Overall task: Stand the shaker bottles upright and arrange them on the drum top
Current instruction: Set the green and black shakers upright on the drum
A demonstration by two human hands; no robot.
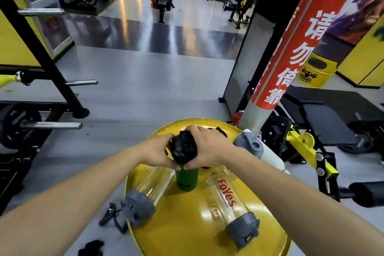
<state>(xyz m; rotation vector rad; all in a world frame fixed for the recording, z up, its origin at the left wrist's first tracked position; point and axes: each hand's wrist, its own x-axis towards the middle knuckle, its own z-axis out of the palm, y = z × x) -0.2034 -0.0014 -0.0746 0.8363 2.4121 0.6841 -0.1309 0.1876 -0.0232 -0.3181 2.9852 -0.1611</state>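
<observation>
A green shaker bottle (187, 178) with a black lid stands upright near the middle of the yellow drum top (187, 224). My left hand (155, 151) and my right hand (207, 147) both grip its black lid from either side. Two clear bottles with grey lids lie on their sides: one (149, 189) at the drum's left edge, one printed "Foyes" (230, 201) at the right. A white bottle with a grey lid (261, 151) lies tilted over the drum's right rim. Something black sits partly hidden behind my right hand.
A red and grey pillar (291, 58) rises just behind the drum on the right. Yellow and black gym machines (307, 147) stand to the right, a weight rack (41, 89) to the left. Black hand grippers (112, 214) lie on the floor at the drum's left.
</observation>
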